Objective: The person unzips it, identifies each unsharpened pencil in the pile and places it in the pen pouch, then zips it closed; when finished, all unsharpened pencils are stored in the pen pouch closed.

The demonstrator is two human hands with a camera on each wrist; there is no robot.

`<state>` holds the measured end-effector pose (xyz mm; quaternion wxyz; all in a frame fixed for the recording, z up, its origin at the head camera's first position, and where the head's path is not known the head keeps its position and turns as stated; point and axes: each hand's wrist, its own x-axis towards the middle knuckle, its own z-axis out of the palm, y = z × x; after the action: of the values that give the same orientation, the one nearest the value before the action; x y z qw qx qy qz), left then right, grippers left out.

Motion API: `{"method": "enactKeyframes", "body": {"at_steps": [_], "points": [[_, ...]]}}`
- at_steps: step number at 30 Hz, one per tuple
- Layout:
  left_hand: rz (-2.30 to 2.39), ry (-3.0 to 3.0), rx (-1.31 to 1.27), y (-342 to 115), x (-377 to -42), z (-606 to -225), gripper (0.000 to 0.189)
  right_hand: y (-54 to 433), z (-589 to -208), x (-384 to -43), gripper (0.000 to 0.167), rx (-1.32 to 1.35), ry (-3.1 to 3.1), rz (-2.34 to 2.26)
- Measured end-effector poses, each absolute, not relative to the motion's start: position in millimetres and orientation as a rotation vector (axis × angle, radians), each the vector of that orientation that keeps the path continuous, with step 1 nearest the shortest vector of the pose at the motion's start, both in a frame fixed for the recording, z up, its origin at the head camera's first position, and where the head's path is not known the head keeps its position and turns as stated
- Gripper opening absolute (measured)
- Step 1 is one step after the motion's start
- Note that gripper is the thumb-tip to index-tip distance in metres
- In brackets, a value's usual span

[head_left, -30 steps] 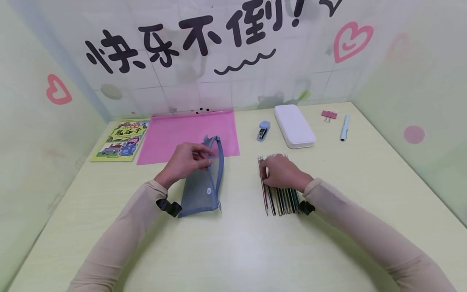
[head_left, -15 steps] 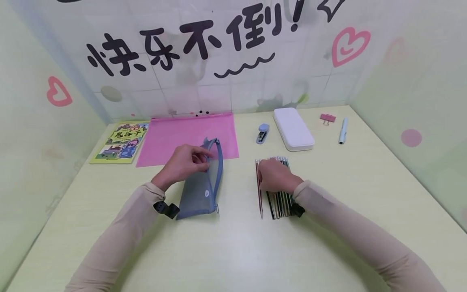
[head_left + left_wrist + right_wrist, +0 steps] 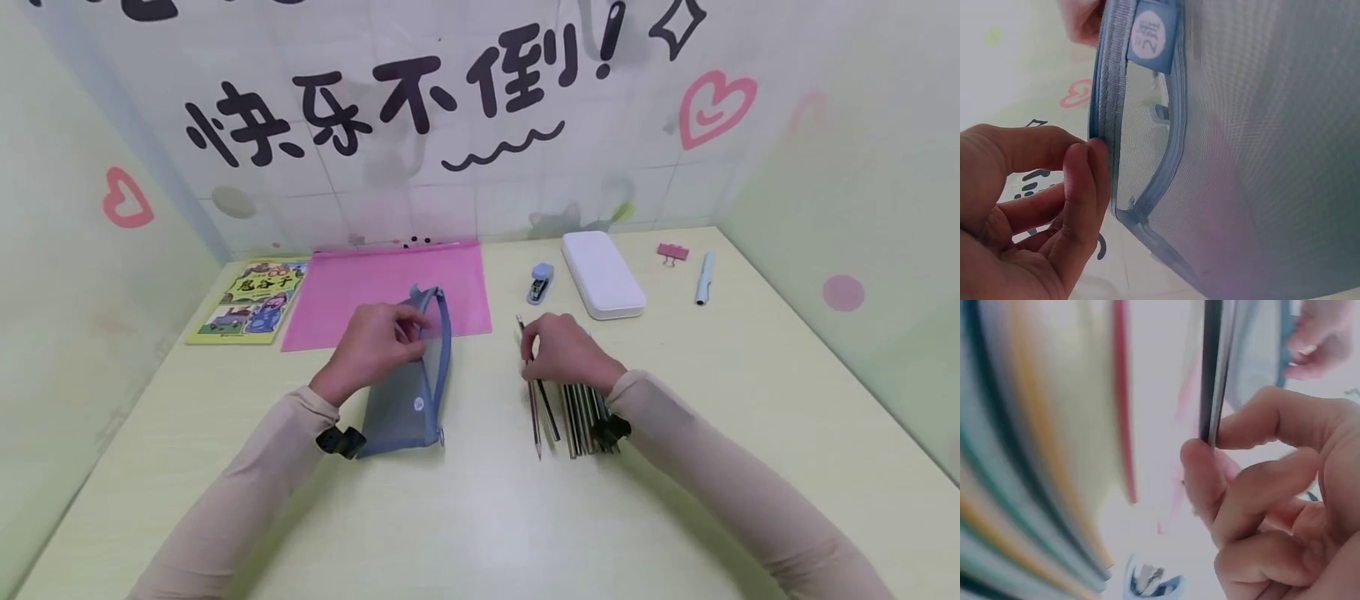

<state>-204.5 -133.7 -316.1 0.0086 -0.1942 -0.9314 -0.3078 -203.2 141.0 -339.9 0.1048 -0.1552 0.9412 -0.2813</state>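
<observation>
My left hand (image 3: 375, 346) pinches the zipper edge of a blue-grey mesh zip pouch (image 3: 397, 408), holding its mouth apart. In the left wrist view, thumb and fingertips grip the zipper tape (image 3: 1107, 106) beside a small blue label (image 3: 1152, 37). Over the table to the right, my right hand (image 3: 567, 354) pinches a dark pencil (image 3: 550, 414) between thumb and forefinger, its eraser end slanting away to the back left. A red pencil (image 3: 536, 421) lies just left of it on the table. Several more pencils (image 3: 579, 425) lie side by side, partly hidden under the hand.
At the back stand a pink folder (image 3: 397, 275), a yellow comic-style book (image 3: 251, 302), a small blue stapler (image 3: 540, 283) and a white case (image 3: 603, 275). Farther right lie a pink binder clip (image 3: 672, 251) and a light blue pen (image 3: 704, 277). Walls border the table.
My right hand has drawn the dark pencil out of the row and it now slants in the grip. The red pencil has shifted left, away from the others. My left hand keeps holding the pouch.
</observation>
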Motion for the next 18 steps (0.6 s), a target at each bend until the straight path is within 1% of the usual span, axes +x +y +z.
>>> {"method": "enactKeyframes", "body": {"at_steps": [4, 7, 14, 18], "points": [[-0.889, -2.859, -0.658, -131, -203, -313, 0.016, 132, -330, -206, 0.010, -0.447, 2.692, -1.041], [-0.890, -2.845, -0.671, -128, -203, -311, 0.014, 123, -327, -207, 0.011, -0.421, 2.635, -1.214], [-1.103, -2.889, -0.608, -121, -206, -313, 0.017, 102, -331, -211, 0.014, -0.304, 2.531, -1.661], [-1.177, -2.898, -0.572, -117, -207, -315, 0.019, 91, -333, -215, 0.016, -0.231, 2.503, -1.823]]}}
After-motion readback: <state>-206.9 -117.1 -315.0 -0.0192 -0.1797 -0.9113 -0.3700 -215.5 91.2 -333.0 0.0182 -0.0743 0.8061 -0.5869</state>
